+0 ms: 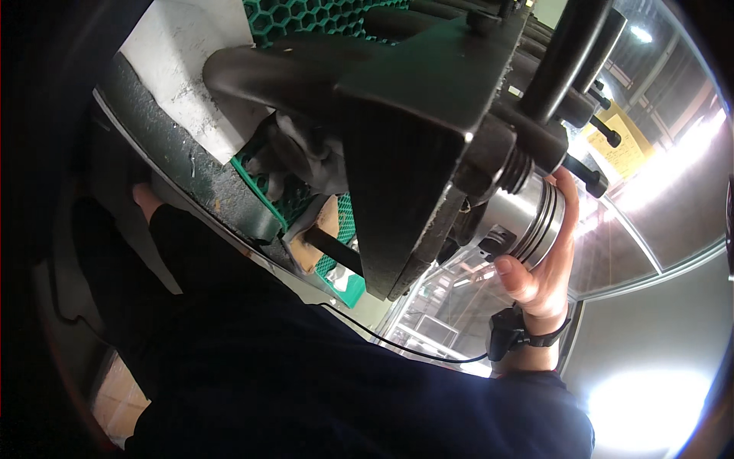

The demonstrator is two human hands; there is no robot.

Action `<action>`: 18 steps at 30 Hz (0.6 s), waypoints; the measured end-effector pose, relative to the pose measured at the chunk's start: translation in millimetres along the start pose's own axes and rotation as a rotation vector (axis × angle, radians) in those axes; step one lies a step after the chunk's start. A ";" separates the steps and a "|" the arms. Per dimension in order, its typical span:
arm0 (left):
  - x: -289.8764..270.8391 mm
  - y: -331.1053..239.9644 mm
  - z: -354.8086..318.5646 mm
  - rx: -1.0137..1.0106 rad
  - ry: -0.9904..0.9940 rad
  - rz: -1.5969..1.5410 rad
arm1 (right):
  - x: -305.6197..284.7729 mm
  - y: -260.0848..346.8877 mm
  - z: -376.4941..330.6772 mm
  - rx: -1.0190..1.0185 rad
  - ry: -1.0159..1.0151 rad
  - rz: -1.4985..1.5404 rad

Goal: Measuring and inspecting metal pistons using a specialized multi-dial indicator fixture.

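Note:
My right hand [547, 268] is closed round a shiny metal piston [527, 218] on the right. Its thumb presses on the near side, and the fingers wrap behind. Dark ring grooves run round the piston's outer end, and a pin-hole recess shows in its side. A black threaded bolt [514, 170] with a hex nut overlaps the piston's upper edge; whether they touch, I cannot tell. Beside it stands a large dark metal block [413, 145]. At the far left, bare skin [144, 200] shows past dark cloth; the frame does not settle whether it is my left hand.
Dark rods [573, 57] and bolts stick out of the block's upper right. Green honeycomb matting [306, 19], a white sheet [187, 69], grey cloth-like lumps [310, 153] and a brown piece [319, 229] lie left of it. A black cable [405, 353] runs to my right wrist strap.

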State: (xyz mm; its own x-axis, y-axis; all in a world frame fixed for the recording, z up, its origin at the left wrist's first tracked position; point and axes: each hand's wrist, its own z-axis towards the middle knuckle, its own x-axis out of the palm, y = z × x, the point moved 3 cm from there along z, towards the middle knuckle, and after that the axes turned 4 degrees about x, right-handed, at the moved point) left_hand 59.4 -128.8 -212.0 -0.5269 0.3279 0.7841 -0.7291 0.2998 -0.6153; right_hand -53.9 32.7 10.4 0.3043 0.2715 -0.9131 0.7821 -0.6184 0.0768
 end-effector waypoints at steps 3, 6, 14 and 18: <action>-1.7 5.5 0.0 -0.025 -0.012 -0.041 | 3.3 1.5 1.5 -0.012 -0.019 0.057; -3.1 11.4 0.0 -0.053 -0.026 -0.079 | 1.3 -3.1 -0.2 -0.012 -0.026 0.037; -6.8 26.3 1.3 -0.125 -0.064 -0.182 | 7.4 -1.8 0.7 -0.015 -0.042 0.071; -5.6 19.8 5.0 -0.155 -0.075 -0.210 | 2.8 1.8 0.3 0.027 -0.026 0.042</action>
State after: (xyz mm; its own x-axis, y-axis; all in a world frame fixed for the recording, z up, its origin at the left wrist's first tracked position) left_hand 45.8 -129.2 -228.2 -0.4061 0.1783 0.8963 -0.7533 0.4898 -0.4388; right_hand -51.8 32.1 7.9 0.3215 0.2258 -0.9196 0.7540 -0.6486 0.1043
